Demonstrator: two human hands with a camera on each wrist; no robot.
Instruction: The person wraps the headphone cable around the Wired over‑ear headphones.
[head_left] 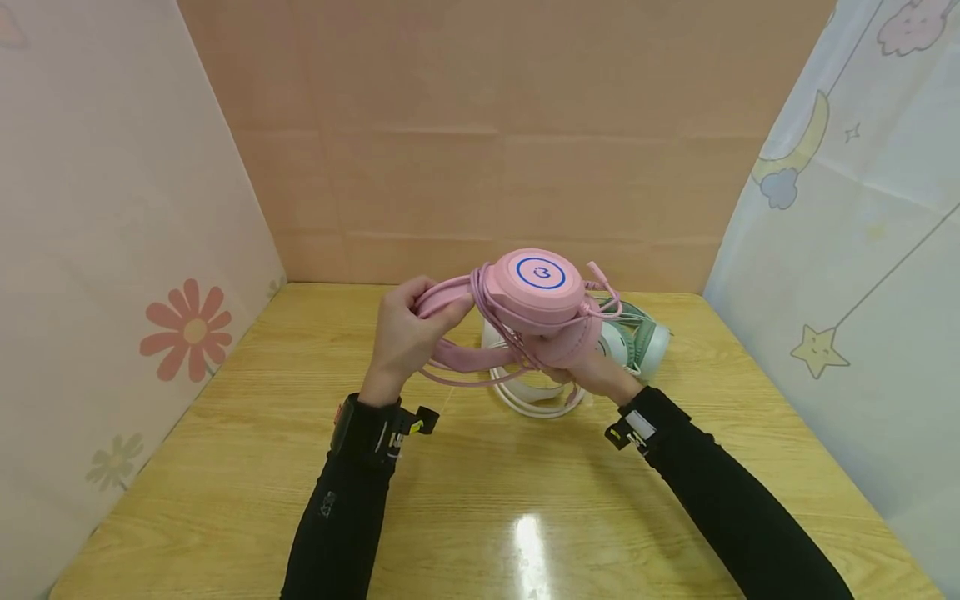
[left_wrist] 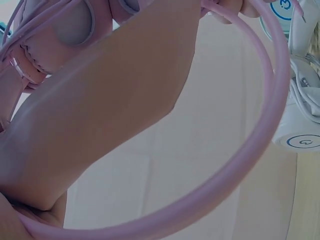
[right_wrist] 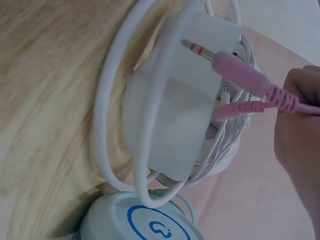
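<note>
Pink headphones (head_left: 536, 292) are held up over the table, an ear cup with a blue ring logo facing upward and a pink cord wound around them. With thumb and fingers my left hand (head_left: 405, 333) grips the headband at its left end. My right hand (head_left: 596, 375) is low beside the ear cups, partly hidden by them. In the right wrist view, its curled fingers hold the pink cord, from which a pink audio plug (right_wrist: 240, 75) with a metal tip sticks out. The band (left_wrist: 215, 195) arcs across the left wrist view.
Behind and beneath the pink pair, white headphones (right_wrist: 175, 95) with coiled white cord lie on the wooden table (head_left: 247, 483). Green-and-white headphones (head_left: 643, 342) rest beside them at the right. Patterned sheets stand left and right, a tan backdrop (head_left: 480, 150) at the back.
</note>
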